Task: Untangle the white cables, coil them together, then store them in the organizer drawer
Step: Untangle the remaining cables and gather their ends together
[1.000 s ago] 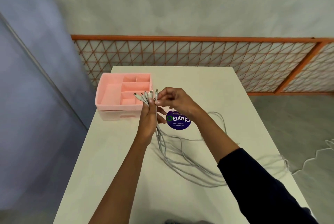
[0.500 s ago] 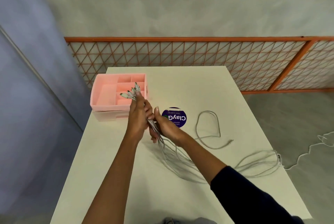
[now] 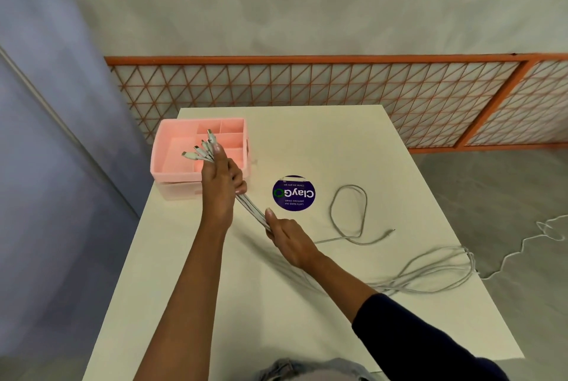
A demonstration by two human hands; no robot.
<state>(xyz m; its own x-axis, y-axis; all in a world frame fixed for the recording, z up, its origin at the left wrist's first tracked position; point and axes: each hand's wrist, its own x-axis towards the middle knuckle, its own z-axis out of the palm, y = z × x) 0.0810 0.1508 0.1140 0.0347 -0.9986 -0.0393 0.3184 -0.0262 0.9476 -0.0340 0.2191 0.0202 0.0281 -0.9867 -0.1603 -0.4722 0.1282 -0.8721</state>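
— White table [image 3: 307, 141] against a grey wall, was it? And where were the white cables [image 3: 252, 207]?

— On that table and in both hands. The left hand [image 3: 219, 187] was curled round the bundle just under the connectors [image 3: 199, 151], which fanned out above the pink organizer [image 3: 172, 147]. The right hand [image 3: 289, 239] was closed round the same bundle lower down, nearer the person.

— So which way did the bundle run?

— Taut and slanting, from the left hand up by the organizer, down and rightward to the right hand. Past that grip the strands [image 3: 430, 273] trailed loose across the table towards its right edge. One of them curled into a loop [image 3: 349, 211] beside a round purple sticker [image 3: 294, 193].

— Then the slack all lay on the right hand's side.

— Yes, so I judged that coiling would have to draw from there, with the left hand as anchor. That hand was also the nearer one to the organizer. Its lower drawer [image 3: 181, 191] looked closed, though I couldn't be sure.

— Anything beyond?

— An orange lattice fence [image 3: 307, 82] stood behind the table, and another thin cable [image 3: 522, 245] lay on the floor to the right.
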